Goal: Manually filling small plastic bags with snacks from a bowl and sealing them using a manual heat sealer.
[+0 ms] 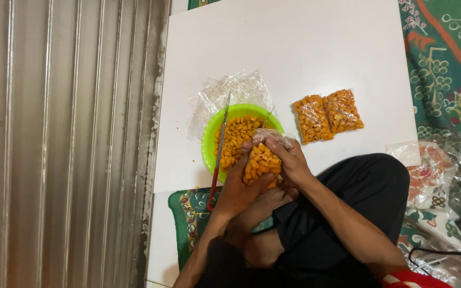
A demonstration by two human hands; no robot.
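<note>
1. Over the near rim of the green bowl (207,143), a small clear bag of orange snacks (261,163) is held in both hands.
2. Left hand (239,188) cups it from below, fingers curled shut around it.
3. Right hand (291,158) pinches the bag's top; its fingertips are partly hidden by plastic.
4. Across the bowl lies a red-handled knife (219,154), its blade hard to make out.
5. Right of the bowl lie two filled bags (327,114); beyond it, empty plastic bags (229,92).

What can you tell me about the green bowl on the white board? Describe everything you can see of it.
The green bowl is round, bright lime green and looks like plastic. It stands upright on the white board, near its front edge, and holds a heap of small orange snack pieces. A knife with a red handle lies across its left side. Crumpled clear bags lie behind it. The person's hands, holding a filled bag, cover its near rim.
</note>
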